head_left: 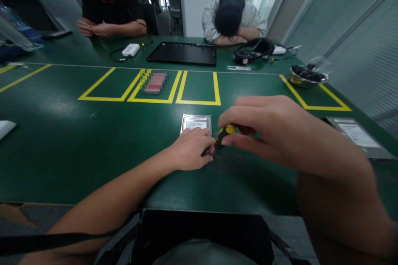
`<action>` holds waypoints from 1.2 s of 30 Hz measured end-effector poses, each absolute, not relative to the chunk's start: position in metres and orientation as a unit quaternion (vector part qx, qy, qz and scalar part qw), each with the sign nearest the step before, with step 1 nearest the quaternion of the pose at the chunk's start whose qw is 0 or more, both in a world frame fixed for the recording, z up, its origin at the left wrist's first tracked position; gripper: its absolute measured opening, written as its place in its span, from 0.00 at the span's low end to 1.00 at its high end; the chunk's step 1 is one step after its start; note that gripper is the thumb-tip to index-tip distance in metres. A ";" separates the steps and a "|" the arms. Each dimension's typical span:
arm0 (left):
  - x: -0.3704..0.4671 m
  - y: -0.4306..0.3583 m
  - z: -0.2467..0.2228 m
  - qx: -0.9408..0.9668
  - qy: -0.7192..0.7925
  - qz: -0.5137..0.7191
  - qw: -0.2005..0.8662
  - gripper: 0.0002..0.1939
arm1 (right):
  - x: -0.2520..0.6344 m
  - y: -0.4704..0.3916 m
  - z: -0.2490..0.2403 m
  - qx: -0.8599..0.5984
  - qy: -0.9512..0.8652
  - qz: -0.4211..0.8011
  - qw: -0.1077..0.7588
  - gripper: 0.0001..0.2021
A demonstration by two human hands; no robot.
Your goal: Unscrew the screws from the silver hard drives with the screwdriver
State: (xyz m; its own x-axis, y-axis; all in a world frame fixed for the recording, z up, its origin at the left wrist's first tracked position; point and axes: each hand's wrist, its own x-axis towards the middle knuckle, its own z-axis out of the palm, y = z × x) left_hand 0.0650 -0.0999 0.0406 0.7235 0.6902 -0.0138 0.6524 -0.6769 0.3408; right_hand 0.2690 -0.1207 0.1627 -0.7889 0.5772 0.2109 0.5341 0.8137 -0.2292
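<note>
A silver hard drive (196,121) with a printed label lies on the green table in front of me. My left hand (192,148) rests over its near part, fingers curled at its right edge, and hides much of it. What lies under the thumb is hard to make out. In my right hand (258,126) a screwdriver (226,133) with a yellow and black handle is pinched between thumb and fingers. It is tilted, its lower end beside my left fingertips. The tip is hidden.
Yellow tape (199,102) marks several boxes; a blurred reddish item (156,83) lies in one. Behind are a black flat panel (183,53), a white adapter (131,50) and coiled cables (253,51). At right are a metal bowl (307,78) and a labelled metal unit (357,134). Two people sit opposite.
</note>
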 end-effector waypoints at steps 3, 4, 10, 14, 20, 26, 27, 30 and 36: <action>0.065 -0.099 0.040 0.914 0.364 0.057 0.169 0.07 | 0.266 -0.121 0.161 -0.324 -0.934 0.045 0.145 0.04; 0.066 -0.099 0.040 0.914 0.363 0.057 0.171 0.07 | 0.266 -0.121 0.161 -0.321 -0.934 0.045 0.148 0.04; 0.066 -0.101 0.045 0.910 0.370 0.053 0.179 0.06 | 0.271 -0.119 0.163 -0.253 -0.950 0.118 0.139 0.10; 0.066 -0.100 0.044 0.910 0.368 0.056 0.185 0.06 | 0.272 -0.118 0.163 -0.259 -0.950 0.115 0.134 0.10; 0.066 -0.099 0.040 0.916 0.362 0.059 0.161 0.06 | 0.266 -0.120 0.160 -0.324 -0.935 0.053 0.131 0.06; 0.065 -0.100 0.040 0.916 0.359 0.060 0.167 0.06 | 0.264 -0.120 0.161 -0.333 -0.934 0.040 0.126 0.07; 0.065 -0.100 0.040 0.916 0.361 0.060 0.165 0.06 | 0.264 -0.120 0.161 -0.329 -0.935 0.042 0.128 0.08; 0.067 -0.100 0.043 0.914 0.368 0.057 0.164 0.06 | 0.265 -0.121 0.161 -0.301 -0.942 0.065 0.135 0.09; 0.067 -0.100 0.043 0.914 0.366 0.054 0.168 0.07 | 0.266 -0.121 0.160 -0.286 -0.942 0.094 0.145 0.07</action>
State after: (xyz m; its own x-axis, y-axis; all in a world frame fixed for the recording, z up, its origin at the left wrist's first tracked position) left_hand 0.0666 -0.0998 0.0434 0.7257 0.6876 -0.0240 0.6514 -0.6753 0.3459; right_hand 0.2664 -0.1210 0.1603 -0.7939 0.5667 0.2205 0.5121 0.8186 -0.2601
